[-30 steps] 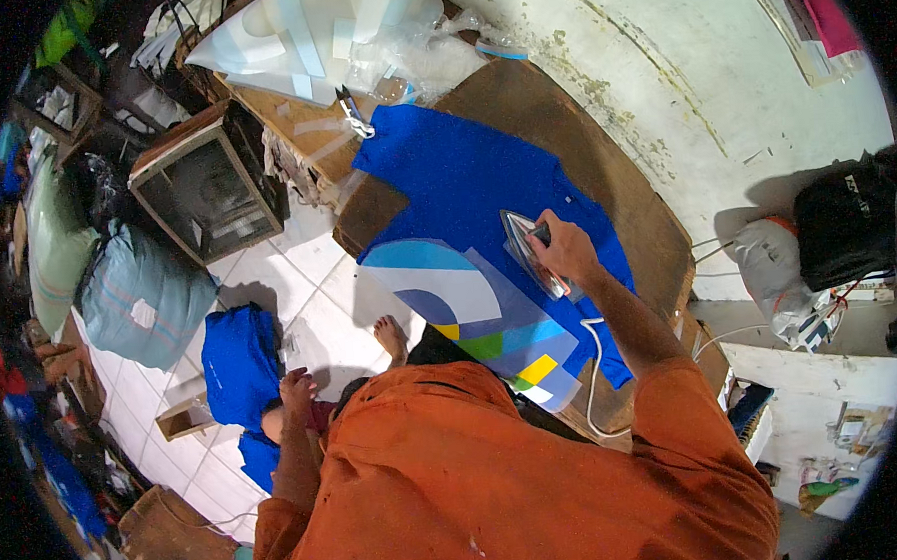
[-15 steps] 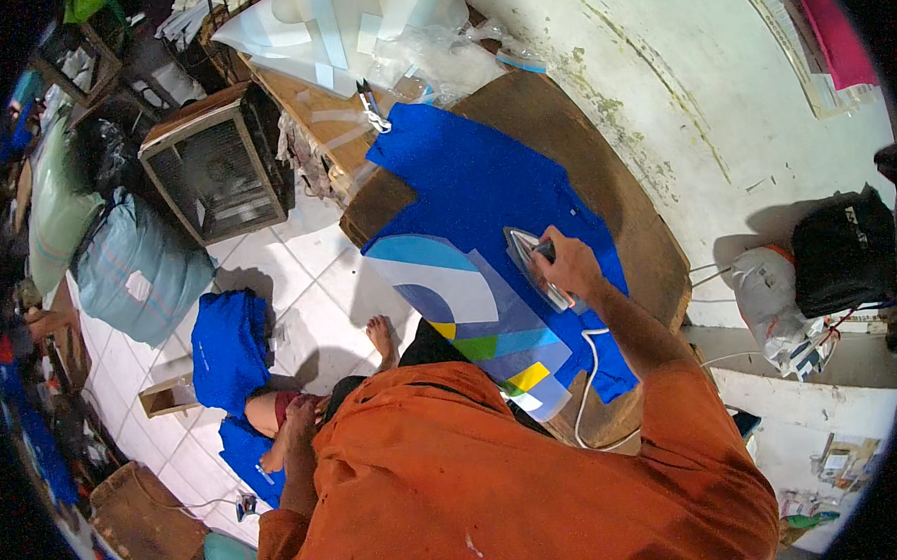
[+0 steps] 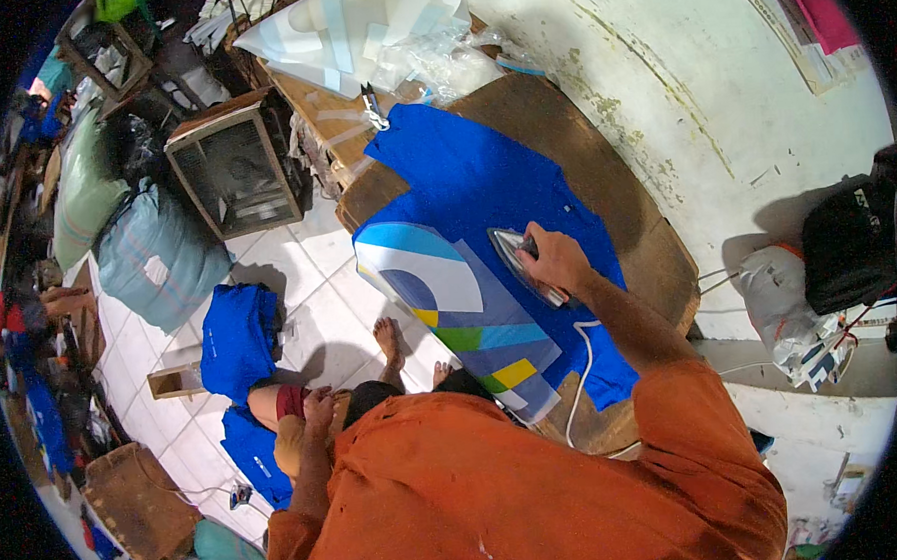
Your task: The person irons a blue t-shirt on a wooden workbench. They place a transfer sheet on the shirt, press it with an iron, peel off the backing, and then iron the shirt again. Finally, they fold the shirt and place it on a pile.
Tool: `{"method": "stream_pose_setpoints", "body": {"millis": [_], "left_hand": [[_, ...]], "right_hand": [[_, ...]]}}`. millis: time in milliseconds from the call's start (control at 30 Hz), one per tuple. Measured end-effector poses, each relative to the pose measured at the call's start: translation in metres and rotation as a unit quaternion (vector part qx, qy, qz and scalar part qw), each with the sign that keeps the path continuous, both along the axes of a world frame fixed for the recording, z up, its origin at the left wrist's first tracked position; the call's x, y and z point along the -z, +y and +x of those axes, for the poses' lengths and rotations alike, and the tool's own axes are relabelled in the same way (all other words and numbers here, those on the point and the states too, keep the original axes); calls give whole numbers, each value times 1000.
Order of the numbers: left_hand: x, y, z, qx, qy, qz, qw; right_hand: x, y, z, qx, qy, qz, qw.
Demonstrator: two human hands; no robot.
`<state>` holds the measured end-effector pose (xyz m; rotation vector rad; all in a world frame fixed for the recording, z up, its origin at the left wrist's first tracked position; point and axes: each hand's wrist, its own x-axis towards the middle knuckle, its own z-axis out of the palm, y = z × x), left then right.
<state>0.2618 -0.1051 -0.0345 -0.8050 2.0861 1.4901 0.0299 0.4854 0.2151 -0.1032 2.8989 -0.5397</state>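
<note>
My right hand (image 3: pixel 556 260) grips the handle of a silver clothes iron (image 3: pixel 521 261) pressed flat on a blue shirt (image 3: pixel 484 183). The shirt lies spread over a brown padded ironing board (image 3: pixel 626 222). A sheet with light blue, white, green and yellow shapes (image 3: pixel 449 300) covers the shirt's near part, just left of the iron. A white cord (image 3: pixel 577 374) runs from the iron down over the board's edge. My left hand (image 3: pixel 317 410) rests low on my raised knee, fingers curled and holding nothing. My orange shirt fills the bottom of the view.
A box fan (image 3: pixel 233 169) stands on the tiled floor to the left. Folded blue shirts (image 3: pixel 236 334) lie stacked on a small stool. More printed sheets and plastic (image 3: pixel 347 29) lie on a wooden table beyond the board. Stuffed bags (image 3: pixel 157 258) and a black bag (image 3: pixel 852 242) stand around.
The iron and my right hand have stayed at about the same place on the shirt. My head has shifted, so the view slides a little. The left hand stays on my knee.
</note>
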Motion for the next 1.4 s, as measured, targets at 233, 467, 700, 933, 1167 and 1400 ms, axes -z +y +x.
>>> {"method": "stream_pose_setpoints", "body": {"millis": [233,467,700,933,1167,1400], "left_hand": [[-39,38,91,-74,-115,18,990],[-26,50,163,5,-32,-23,999],[-11,50,162,-46,-31,-20,998],[-20,41,154,2,13,-74,997],[51,6,161,-26,16,72,997],[59,-5,91,25,-29,11,999]], "right_hand": [[-3,-1,14,-3,2,5,1000],[3,-1,13,-1,65,-13,998],[10,12,18,44,59,14,997],[13,30,21,106,9,30,994],[10,19,29,46,47,-5,998],[13,-8,-20,88,40,25,995]]}}
